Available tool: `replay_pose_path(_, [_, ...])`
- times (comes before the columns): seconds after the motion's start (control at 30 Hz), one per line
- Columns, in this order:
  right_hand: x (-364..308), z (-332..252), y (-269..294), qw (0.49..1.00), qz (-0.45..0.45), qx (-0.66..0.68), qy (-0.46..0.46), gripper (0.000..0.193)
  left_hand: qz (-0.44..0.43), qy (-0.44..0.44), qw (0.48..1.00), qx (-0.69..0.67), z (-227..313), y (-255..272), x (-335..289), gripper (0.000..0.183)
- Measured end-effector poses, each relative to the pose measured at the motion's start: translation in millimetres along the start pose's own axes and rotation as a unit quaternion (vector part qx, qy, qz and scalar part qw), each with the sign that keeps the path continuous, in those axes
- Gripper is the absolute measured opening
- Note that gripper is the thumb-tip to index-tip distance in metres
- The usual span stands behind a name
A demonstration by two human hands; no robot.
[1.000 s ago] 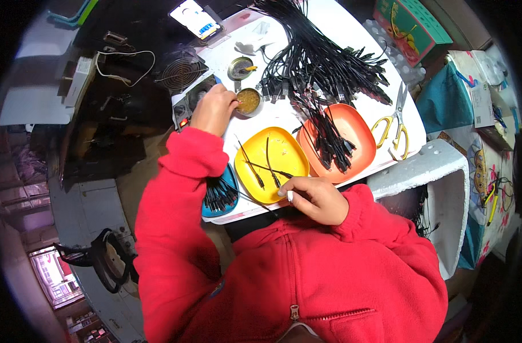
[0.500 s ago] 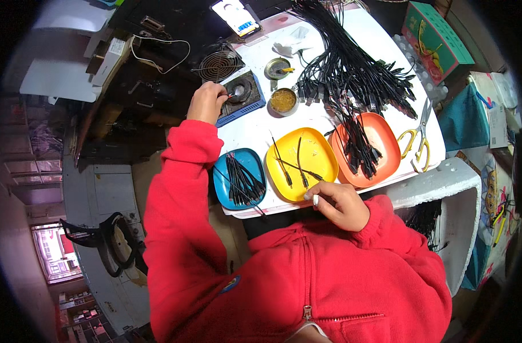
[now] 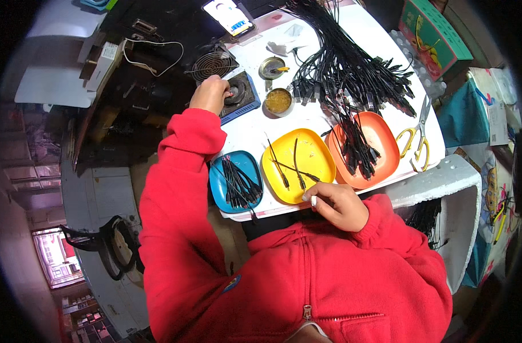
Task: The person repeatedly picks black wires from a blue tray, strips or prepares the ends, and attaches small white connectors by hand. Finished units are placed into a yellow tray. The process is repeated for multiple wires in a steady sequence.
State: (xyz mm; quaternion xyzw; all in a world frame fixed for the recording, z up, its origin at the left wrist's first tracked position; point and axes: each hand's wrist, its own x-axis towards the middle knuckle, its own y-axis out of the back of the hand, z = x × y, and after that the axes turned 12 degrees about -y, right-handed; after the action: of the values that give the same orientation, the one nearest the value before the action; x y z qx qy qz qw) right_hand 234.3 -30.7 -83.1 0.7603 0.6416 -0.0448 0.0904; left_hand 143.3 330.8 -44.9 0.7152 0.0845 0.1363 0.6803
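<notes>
"On the white surface (image 3: 249, 130), which step?"
"Left hand (image 3: 212, 94), fingers drawn together beside the black pot (image 3: 242, 91); their hold I cannot tell. Perhaps dipping; next move needs steadiness."
"The black cables (image 3: 238, 184)?"
"In blue tray (image 3: 216, 188); then right hand (image 3: 344, 207), half curled, hold unclear."

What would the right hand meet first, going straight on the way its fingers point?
Probably the yellow tray, at its near right edge beside the right hand. Depth is unclear; if the hand is already above the rim, the short black cables inside would likely come first.
</notes>
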Motion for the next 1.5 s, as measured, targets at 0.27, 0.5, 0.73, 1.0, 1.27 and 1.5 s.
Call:
replay_pose_path(0.27, [-5.2, 2.4, -2.3, 0.999, 0.014, -0.008, 0.039, 0.015, 0.063, 0.012, 0.996, -0.062, 13.1, 26.8, -12.3, 0.012])
replay_pose_path(0.5, [-13.1, -26.4, -22.0, 0.988, 0.059, -0.04, 0.137, 0.025, 0.171, 0.109, 0.779, -0.593, 119.6, 96.2, -88.2, 0.013])
replay_pose_path(0.73, [-64.2, -56.3, -53.7, 0.974, 0.042, -0.045, 0.219, 0.024, 0.215, 0.03, 0.56, -0.799, 271.0, 125.9, -135.2, 0.018])
replay_pose_path(1.0, [-276.3, -113.3, 34.0, 0.967, 0.222, 0.118, 0.047, 0.021, 0.096, -0.096, 0.655, -0.743, 274.6, 149.9, -188.8, 0.051])
replay_pose_path(1.27, [-342.4, 17.3, 98.3, 0.88, 0.333, -0.202, -0.273, 0.027, 0.074, -0.013, 0.66, -0.747, 246.2, 111.6, -253.4, 0.029])
replay_pose_path(1.5, [-271.3, 139.6, 114.6, 0.726, 0.365, -0.385, -0.438, 0.038, 0.067, 0.06, 0.705, -0.704, 230.7, 88.9, -282.0, 0.024])
